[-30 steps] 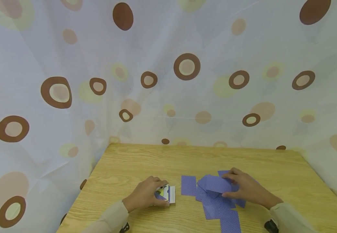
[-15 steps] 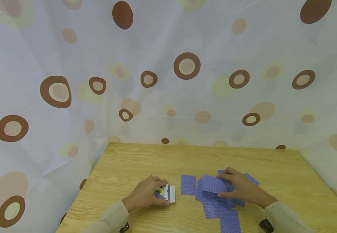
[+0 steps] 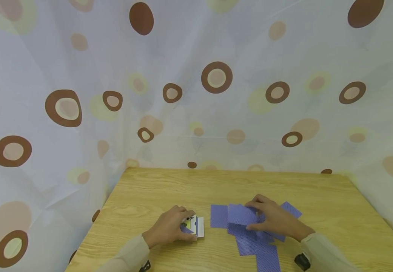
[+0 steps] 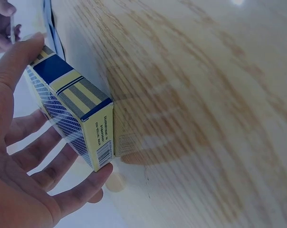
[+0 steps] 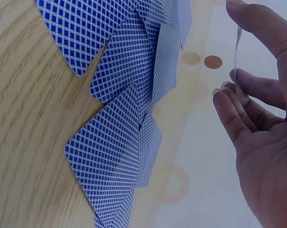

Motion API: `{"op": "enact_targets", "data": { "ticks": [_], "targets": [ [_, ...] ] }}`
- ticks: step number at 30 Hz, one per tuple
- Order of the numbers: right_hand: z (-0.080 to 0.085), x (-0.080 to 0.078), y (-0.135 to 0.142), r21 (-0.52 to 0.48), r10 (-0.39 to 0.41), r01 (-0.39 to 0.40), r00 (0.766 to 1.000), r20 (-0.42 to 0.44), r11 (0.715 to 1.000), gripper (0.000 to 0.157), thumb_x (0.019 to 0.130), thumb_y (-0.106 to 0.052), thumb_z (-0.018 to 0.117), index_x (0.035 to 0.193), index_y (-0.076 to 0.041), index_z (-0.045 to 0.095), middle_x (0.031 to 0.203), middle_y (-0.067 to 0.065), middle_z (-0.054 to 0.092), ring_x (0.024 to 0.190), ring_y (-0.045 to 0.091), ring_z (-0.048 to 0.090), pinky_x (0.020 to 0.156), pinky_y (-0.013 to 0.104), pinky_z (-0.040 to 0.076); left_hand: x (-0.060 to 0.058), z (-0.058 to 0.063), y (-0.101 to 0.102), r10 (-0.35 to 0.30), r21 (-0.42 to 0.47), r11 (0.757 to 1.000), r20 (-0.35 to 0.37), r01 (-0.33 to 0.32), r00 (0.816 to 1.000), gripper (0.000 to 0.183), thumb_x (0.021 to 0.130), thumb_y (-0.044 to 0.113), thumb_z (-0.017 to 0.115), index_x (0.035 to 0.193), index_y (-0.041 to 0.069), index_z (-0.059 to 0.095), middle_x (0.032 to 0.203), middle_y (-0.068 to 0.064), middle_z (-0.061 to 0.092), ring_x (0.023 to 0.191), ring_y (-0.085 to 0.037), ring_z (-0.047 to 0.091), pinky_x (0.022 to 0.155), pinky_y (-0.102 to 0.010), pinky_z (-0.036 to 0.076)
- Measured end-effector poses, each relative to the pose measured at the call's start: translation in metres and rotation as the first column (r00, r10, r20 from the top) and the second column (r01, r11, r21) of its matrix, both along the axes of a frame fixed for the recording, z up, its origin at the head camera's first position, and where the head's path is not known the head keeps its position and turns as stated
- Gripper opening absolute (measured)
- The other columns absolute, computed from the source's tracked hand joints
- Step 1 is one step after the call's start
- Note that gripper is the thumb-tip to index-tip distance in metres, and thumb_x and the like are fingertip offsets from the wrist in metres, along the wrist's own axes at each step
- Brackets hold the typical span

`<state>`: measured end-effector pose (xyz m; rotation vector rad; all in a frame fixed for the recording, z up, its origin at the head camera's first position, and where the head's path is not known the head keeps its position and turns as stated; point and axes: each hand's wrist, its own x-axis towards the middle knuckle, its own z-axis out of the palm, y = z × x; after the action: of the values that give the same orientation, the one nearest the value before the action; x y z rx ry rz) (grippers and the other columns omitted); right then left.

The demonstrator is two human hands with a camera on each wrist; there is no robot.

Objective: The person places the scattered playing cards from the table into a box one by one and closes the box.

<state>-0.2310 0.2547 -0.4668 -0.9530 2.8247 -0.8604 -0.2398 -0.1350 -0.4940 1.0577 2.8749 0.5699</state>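
My left hand (image 3: 169, 226) grips a playing-card box (image 4: 100, 130) with the thumb along one edge and the fingers on the other side. In the head view the box's white flap (image 3: 201, 227) stands out at its right end, and a card face or printed panel shows in the mouth; I cannot tell which. My right hand (image 3: 273, 218) pinches a playing card (image 3: 241, 214) above the pile; in the right wrist view it appears edge-on between thumb and fingers. Whether it is one card or several is unclear. Below lie blue-backed playing cards (image 5: 108, 147), overlapping face down.
A wooden table (image 3: 169, 189) carries everything. One card (image 3: 219, 216) lies at the left end of the spread, and another (image 3: 268, 258) reaches toward the near edge. A patterned curtain (image 3: 182, 151) hangs behind the table and at its sides.
My right hand has moved left with the pinched card, now held over the left part of the spread. The left hand and the box have stayed put.
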Motion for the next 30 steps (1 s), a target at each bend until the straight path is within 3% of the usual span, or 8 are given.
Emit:
{"op": "enact_targets", "data": {
  "ticks": [16, 30],
  "targets": [
    [-0.002, 0.001, -0.006, -0.005, 0.003, -0.003, 1.0, 0.014, 1.0, 0.071, 0.088, -0.056, 0.076, 0.138, -0.007, 0.062, 0.114, -0.002, 0.051, 0.096, 0.014, 0.057, 0.08, 0.037, 0.054, 0.002, 0.0, 0.001, 0.007, 0.008, 1.0, 0.009, -0.007, 1.0, 0.078, 0.079, 0.062, 0.082, 0.138, 0.014, 0.065, 0.123, -0.004, 0.065, 0.1, -0.012, 0.053, 0.07, -0.022, 0.046],
    [0.003, 0.003, -0.024, -0.04, 0.021, -0.02, 0.999, 0.032, 0.999, 0.065, 0.089, -0.046, 0.08, 0.138, -0.007, 0.061, 0.115, -0.003, 0.049, 0.1, 0.015, 0.058, 0.084, 0.035, 0.055, 0.001, 0.0, 0.002, 0.004, -0.001, 1.0, -0.02, -0.004, 1.0, 0.078, 0.079, 0.063, 0.081, 0.137, 0.013, 0.066, 0.123, -0.004, 0.066, 0.101, -0.012, 0.054, 0.072, -0.022, 0.047]
  ]
}}
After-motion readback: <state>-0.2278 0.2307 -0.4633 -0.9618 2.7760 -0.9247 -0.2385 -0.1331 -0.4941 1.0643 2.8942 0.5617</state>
